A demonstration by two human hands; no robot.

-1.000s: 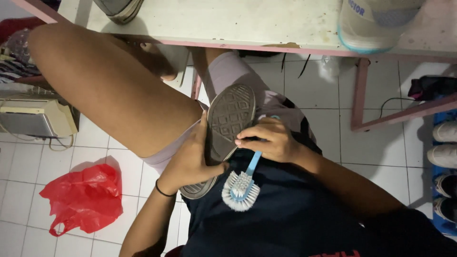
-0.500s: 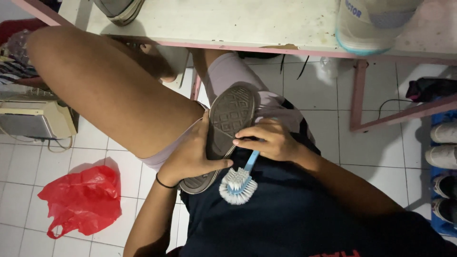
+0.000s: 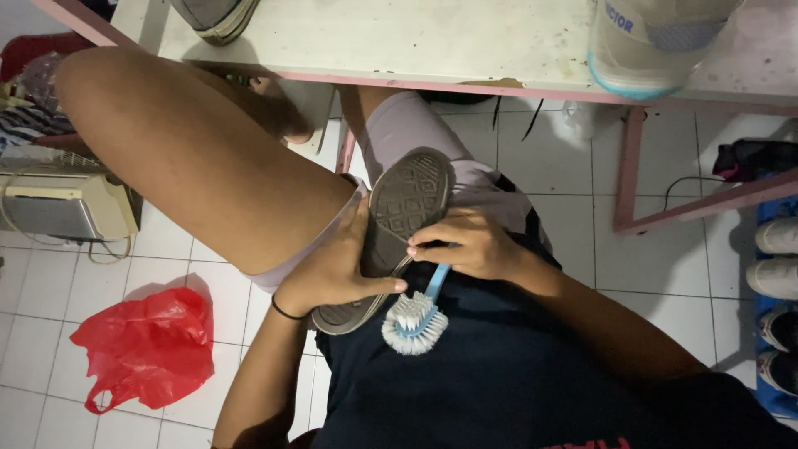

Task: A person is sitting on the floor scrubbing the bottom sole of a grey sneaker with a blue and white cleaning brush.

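Observation:
In my lap I hold a grey sneaker (image 3: 405, 208) sole-up, its patterned tread facing me. My left hand (image 3: 332, 270) grips the shoe along its left side, thumb across the heel end. My right hand (image 3: 465, 243) is closed around the blue handle of a scrub brush (image 3: 413, 320), whose white bristled head points down toward me just below the shoe's heel. The brush head is off the sole, beside my left thumb.
A dirty white table (image 3: 399, 37) with a pink frame spans the top, carrying another grey shoe (image 3: 212, 15) and a large plastic tub (image 3: 648, 41). A red plastic bag (image 3: 145, 345) lies on the tiled floor at left, near a beige appliance (image 3: 62, 208). Several shoes (image 3: 777, 274) line the right edge.
The brush head has slid a little down and toward me along the heel end of the sole. My left hand keeps its grip on the shoe.

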